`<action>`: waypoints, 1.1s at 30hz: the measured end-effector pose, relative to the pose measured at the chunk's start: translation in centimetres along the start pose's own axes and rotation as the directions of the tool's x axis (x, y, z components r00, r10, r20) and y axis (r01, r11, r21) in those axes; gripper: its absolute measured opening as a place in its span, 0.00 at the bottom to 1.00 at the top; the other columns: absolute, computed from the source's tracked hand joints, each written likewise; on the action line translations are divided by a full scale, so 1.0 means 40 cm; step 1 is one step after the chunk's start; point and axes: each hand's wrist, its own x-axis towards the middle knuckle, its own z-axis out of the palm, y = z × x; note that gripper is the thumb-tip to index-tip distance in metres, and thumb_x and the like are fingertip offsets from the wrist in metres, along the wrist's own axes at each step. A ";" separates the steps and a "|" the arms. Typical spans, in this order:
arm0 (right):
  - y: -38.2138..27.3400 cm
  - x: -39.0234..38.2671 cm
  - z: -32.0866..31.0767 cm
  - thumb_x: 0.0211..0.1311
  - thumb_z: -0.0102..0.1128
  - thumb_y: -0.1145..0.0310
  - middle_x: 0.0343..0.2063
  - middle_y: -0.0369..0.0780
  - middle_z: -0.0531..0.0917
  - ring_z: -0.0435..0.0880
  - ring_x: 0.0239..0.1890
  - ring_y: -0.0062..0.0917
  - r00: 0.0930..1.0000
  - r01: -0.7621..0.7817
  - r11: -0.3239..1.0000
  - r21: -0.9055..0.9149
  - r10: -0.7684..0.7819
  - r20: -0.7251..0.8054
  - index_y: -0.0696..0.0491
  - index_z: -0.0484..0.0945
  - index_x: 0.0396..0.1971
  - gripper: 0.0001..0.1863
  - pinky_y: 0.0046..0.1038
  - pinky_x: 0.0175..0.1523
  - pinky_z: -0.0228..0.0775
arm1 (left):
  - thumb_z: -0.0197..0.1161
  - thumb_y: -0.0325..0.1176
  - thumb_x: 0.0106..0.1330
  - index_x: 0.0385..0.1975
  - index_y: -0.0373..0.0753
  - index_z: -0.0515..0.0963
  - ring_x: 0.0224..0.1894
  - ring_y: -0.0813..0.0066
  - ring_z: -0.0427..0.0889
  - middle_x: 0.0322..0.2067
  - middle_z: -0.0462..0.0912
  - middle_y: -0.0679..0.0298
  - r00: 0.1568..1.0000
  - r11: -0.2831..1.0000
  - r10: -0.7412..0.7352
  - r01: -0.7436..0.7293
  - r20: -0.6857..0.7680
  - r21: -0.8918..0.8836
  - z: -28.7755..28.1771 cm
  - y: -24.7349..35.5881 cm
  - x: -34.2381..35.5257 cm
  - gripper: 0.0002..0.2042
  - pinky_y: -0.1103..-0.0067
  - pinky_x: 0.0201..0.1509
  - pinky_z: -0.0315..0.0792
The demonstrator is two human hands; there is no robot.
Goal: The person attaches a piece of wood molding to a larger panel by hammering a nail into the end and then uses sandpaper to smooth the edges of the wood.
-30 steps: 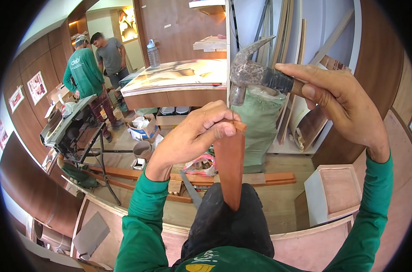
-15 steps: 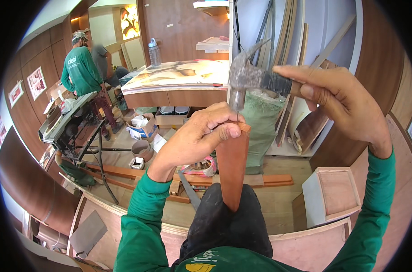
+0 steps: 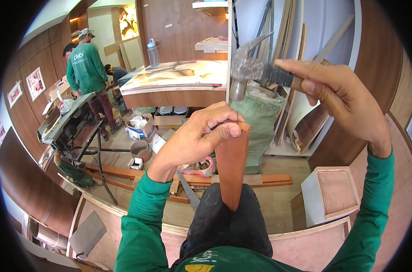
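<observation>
A reddish-brown tapered piece of wood (image 3: 232, 167) stands upright between my knees, its narrow end down. My left hand (image 3: 199, 133) is closed round its top corner, thumb on the front face, and steadies a thin nail (image 3: 237, 118) at the upper end. The nail's lower part is hidden by the fingers. Held in my right hand (image 3: 346, 97) is a worn claw hammer (image 3: 251, 68), gripped by its dark handle with the forefinger stretched along it. The hammer's striking face hangs a little above the nail, apart from it.
Beyond my knees lie long wooden strips (image 3: 269, 180) and a hand saw (image 3: 188, 190). A white box (image 3: 330, 195) stands at the right, a green sack (image 3: 259, 131) ahead. At the left are a table saw (image 3: 74, 120) and a co-worker in green (image 3: 86, 65); other people are behind.
The hammer has risen slightly off the nail. My left hand and the wood keep their place. At the back left, the co-worker in green has turned and stands more upright.
</observation>
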 end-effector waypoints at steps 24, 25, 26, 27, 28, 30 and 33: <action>-0.007 0.007 -0.013 0.77 0.50 0.73 0.29 0.37 0.83 0.68 0.26 0.20 0.997 0.044 0.998 -0.037 -0.042 0.072 0.51 0.77 0.67 0.22 0.24 0.34 0.68 | 0.62 0.41 0.76 0.45 0.33 0.80 0.41 0.73 0.74 0.36 0.75 0.61 0.997 0.997 0.027 -0.031 -0.068 -0.066 0.013 -0.003 -0.011 0.14 0.75 0.48 0.69; -0.010 0.007 -0.020 0.77 0.50 0.73 0.29 0.38 0.84 0.68 0.26 0.20 0.995 0.040 0.999 -0.033 -0.037 0.091 0.51 0.77 0.67 0.22 0.24 0.34 0.68 | 0.62 0.41 0.76 0.45 0.33 0.80 0.43 0.74 0.75 0.37 0.75 0.64 0.999 0.998 0.000 -0.003 -0.047 -0.058 0.010 -0.001 -0.012 0.14 0.76 0.51 0.69; -0.011 0.008 -0.023 0.76 0.50 0.75 0.29 0.38 0.83 0.68 0.26 0.21 0.997 0.019 1.000 0.003 -0.019 0.078 0.51 0.77 0.67 0.22 0.24 0.34 0.68 | 0.62 0.42 0.77 0.46 0.34 0.80 0.45 0.76 0.75 0.39 0.76 0.66 0.999 0.999 -0.027 0.026 -0.027 -0.048 0.004 0.004 -0.014 0.15 0.77 0.53 0.69; -0.011 0.008 -0.025 0.75 0.50 0.76 0.28 0.39 0.83 0.68 0.25 0.21 0.998 -0.002 0.999 0.040 -0.001 0.066 0.51 0.77 0.67 0.23 0.24 0.34 0.68 | 0.62 0.42 0.77 0.47 0.35 0.80 0.48 0.78 0.75 0.41 0.76 0.68 0.998 0.998 -0.054 0.054 -0.007 -0.038 0.001 0.006 -0.015 0.15 0.78 0.56 0.69; -0.008 0.008 -0.022 0.75 0.50 0.76 0.27 0.40 0.82 0.68 0.25 0.21 1.000 0.017 1.000 0.020 -0.017 0.020 0.51 0.77 0.67 0.23 0.24 0.34 0.68 | 0.62 0.42 0.77 0.47 0.35 0.80 0.48 0.78 0.75 0.41 0.76 0.68 0.999 0.998 -0.052 0.052 -0.004 -0.033 -0.001 0.007 -0.015 0.15 0.78 0.56 0.69; -0.001 0.009 -0.009 0.75 0.50 0.76 0.26 0.40 0.81 0.67 0.25 0.21 0.999 0.046 0.999 -0.016 -0.046 -0.027 0.50 0.77 0.67 0.23 0.24 0.34 0.67 | 0.62 0.43 0.77 0.48 0.35 0.80 0.48 0.78 0.76 0.41 0.76 0.68 0.999 0.999 -0.047 0.047 0.002 -0.022 -0.002 0.009 -0.013 0.15 0.77 0.56 0.69; -0.006 0.014 0.002 0.75 0.50 0.76 0.26 0.38 0.80 0.67 0.25 0.20 0.997 0.055 0.998 -0.040 -0.053 0.049 0.50 0.77 0.67 0.23 0.24 0.34 0.67 | 0.63 0.44 0.76 0.44 0.32 0.80 0.38 0.73 0.72 0.34 0.73 0.63 0.994 0.994 0.050 -0.058 -0.094 -0.088 0.018 -0.002 -0.010 0.17 0.75 0.46 0.69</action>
